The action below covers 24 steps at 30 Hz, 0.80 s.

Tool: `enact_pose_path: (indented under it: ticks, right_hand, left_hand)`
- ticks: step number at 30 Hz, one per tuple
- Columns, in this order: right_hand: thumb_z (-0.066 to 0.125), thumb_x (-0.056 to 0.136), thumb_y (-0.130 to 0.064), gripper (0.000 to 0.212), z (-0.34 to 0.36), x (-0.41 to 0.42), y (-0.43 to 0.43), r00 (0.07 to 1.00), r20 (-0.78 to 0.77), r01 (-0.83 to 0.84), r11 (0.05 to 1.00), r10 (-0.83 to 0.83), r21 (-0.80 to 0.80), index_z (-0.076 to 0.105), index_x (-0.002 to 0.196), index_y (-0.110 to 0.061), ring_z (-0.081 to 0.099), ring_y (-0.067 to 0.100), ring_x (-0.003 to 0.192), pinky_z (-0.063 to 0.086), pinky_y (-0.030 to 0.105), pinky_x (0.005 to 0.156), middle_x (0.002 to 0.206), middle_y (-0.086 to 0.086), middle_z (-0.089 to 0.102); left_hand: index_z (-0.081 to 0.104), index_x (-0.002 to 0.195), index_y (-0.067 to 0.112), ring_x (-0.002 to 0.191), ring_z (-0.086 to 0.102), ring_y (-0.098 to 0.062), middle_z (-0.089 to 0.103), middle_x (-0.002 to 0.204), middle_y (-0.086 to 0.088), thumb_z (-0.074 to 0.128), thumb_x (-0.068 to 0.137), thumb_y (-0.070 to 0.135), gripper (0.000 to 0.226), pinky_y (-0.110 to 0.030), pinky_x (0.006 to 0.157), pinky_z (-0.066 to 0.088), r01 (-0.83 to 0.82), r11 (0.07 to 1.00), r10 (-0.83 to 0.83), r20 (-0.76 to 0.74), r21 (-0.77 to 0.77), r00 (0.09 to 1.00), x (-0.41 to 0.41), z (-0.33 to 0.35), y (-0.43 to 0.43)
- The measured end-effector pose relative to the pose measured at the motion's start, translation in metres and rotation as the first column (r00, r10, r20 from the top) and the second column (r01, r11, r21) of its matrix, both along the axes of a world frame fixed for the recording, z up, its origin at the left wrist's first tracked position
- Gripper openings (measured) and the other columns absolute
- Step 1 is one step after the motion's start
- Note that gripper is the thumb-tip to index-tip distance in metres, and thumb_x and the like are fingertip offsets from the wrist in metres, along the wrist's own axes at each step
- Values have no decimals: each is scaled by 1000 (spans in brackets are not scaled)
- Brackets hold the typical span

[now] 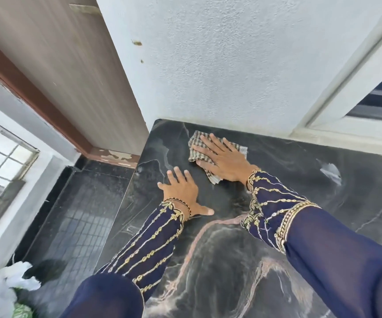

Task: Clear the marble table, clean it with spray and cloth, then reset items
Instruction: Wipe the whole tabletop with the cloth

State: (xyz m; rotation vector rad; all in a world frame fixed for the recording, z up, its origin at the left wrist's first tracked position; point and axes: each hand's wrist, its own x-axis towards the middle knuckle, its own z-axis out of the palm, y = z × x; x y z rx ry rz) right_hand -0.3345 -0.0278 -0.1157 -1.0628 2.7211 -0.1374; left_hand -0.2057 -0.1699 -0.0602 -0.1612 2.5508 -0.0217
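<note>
A black marble table (300, 184) with pale and pink veins fills the lower right. A checked cloth (196, 140) lies on its far left corner, close to the wall. My right hand (222, 157) presses flat on the cloth with its fingers spread. My left hand (182, 191) rests palm-down on the bare marble just left of it, near the table's left edge, holding nothing. A whitish wet patch (331, 172) shows on the marble to the right. No spray bottle is in view.
A white textured wall (219, 65) backs the table, with a window frame (355, 106) at the right. A brown door (75, 72) stands to the left. Dark floor tiles (82, 214) lie below the table's left edge. White flowers (13, 278) sit at the lower left.
</note>
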Motion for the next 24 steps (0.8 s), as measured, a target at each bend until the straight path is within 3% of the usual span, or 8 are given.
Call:
enact_pose_path:
  ticks: [5, 10, 15, 21, 24]
  right_hand:
    - [19, 102, -62, 59, 6, -24, 0, 997, 28, 72, 997, -71, -31, 0, 156, -48, -10, 12, 155, -7, 40, 125, 168, -12, -8]
    - [16, 100, -65, 61, 7, -24, 61, 991, 59, 121, 993, -120, -11, -5, 155, -49, -16, 11, 153, -9, 40, 126, 167, -12, -12]
    - [14, 99, -67, 62, 5, -17, 90, 984, 32, 174, 984, -175, 23, -8, 154, -50, -17, 11, 153, -10, 39, 125, 167, -11, -15]
    - [15, 99, -68, 61, 0, 31, 87, 992, -7, 125, 992, -125, 4, -5, 154, -52, -15, 14, 154, -9, 42, 125, 167, -10, -13]
    - [18, 101, -64, 61, -3, 90, 87, 994, -80, 74, 997, -73, 9, 0, 157, -47, -10, 16, 155, -1, 45, 126, 168, -7, -8]
  left_hand:
    - [-12, 150, -1, 147, -10, -45, -16, 158, -25, 76, 60, 67, 143, -71, 107, 26, -153, 986, 144, 123, 66, 982, -9, 10, 13]
    - [-15, 149, 0, 146, -17, -42, -22, 158, -22, 77, 65, 61, 139, -74, 107, 21, -182, 977, 167, 138, 110, 976, -4, 14, 13]
    - [-13, 149, -1, 146, -13, -45, -19, 158, -24, 75, 63, 66, 140, -72, 106, 25, -137, 986, 125, 125, 92, 984, -6, 8, 11]
    - [-4, 152, 5, 147, -6, -43, -12, 160, -22, 72, 60, 72, 137, -71, 105, 29, -109, 991, 107, 25, 79, 994, -1, 1, 7]
    - [9, 153, 13, 150, 1, -33, -2, 163, -11, 64, 73, 68, 112, -67, 110, 26, -78, 985, 97, -115, 157, 989, 26, -1, 7]
